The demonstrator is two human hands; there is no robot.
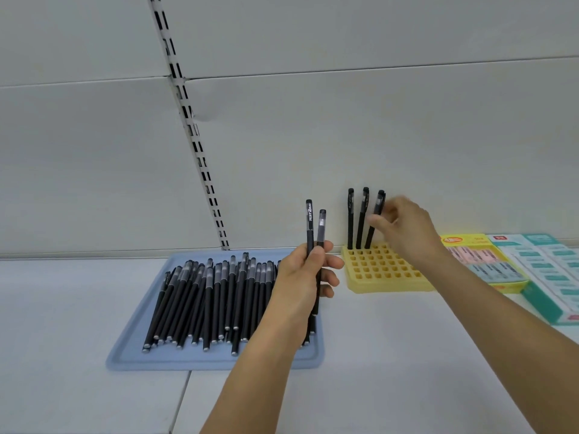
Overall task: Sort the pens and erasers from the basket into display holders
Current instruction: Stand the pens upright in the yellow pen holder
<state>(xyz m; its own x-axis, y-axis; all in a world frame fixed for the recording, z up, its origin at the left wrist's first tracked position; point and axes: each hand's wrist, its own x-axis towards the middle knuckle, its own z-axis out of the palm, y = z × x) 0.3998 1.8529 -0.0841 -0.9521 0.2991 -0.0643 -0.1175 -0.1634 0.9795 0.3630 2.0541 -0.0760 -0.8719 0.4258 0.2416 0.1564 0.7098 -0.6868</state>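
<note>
A blue tray [131, 355] on the white shelf holds a pile of several black pens [213, 299]. My left hand [304, 277] hovers over the tray's right side, gripping two black pens [315, 230] upright. To its right sits a yellow pen holder [382, 274] with a grid of square holes. Two black pens [357, 217] stand in its back row. My right hand [404, 227] pinches a third, slightly tilted pen [374, 220] in the same row; a further pen seems to be just behind it.
Boxes of erasers lie to the right of the holder: a yellow-edged box [482, 261] with pink and blue erasers, and a teal and white box [545, 274]. A slotted metal rail [191, 126] runs up the white back panel.
</note>
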